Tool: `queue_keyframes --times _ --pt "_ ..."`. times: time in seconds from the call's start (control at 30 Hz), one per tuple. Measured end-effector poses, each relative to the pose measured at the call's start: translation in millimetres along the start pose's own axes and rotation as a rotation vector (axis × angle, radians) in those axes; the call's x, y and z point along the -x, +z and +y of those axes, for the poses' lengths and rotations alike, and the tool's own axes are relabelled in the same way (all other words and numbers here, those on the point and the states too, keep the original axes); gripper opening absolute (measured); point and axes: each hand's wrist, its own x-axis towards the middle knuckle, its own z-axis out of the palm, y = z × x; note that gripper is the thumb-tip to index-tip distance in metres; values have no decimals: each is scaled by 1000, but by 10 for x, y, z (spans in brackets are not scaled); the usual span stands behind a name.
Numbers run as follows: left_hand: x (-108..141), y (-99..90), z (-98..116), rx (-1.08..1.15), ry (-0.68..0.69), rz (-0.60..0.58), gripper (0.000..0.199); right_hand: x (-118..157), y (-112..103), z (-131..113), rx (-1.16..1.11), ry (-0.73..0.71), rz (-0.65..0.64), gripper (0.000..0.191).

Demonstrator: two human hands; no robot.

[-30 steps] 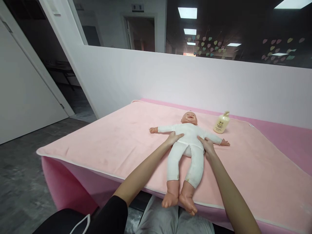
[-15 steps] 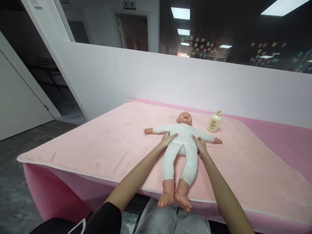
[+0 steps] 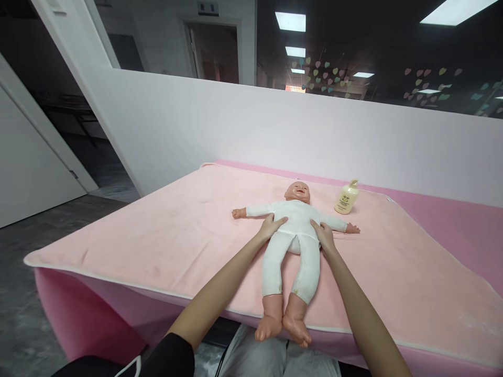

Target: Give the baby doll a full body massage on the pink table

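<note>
A baby doll (image 3: 296,217) with a white cloth body lies on its back on a pink blanket (image 3: 165,230). Its head points to the wall, its arms are spread, and its bare feet reach over the near edge. My left hand (image 3: 271,226) grips the doll's waist from the left, thumb on its belly. On the opposite side my right hand (image 3: 324,234) clasps the waist in the same way. The other fingers of both hands are partly hidden at the doll's sides.
A pale yellow pump bottle (image 3: 346,198) stands beyond the doll's arm on the right. Behind the table rises a white wall (image 3: 251,120) with dark glass above. A white door (image 3: 31,152) is at the left. Grey trousers (image 3: 271,356) show below the table's edge.
Both hands keep their hold on the doll's waist. The whole view has shifted very slightly; nothing else has visibly moved.
</note>
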Motion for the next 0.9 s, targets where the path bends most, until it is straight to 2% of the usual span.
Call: queue_keyframes --times 0.37,0.9 --pt "60 2 58 33 22 -44 49 13 -7 -19 14 -16 -2 42" --pt "9 -4 -6 11 -7 -14 49 8 -5 -30 11 -1 7 42"
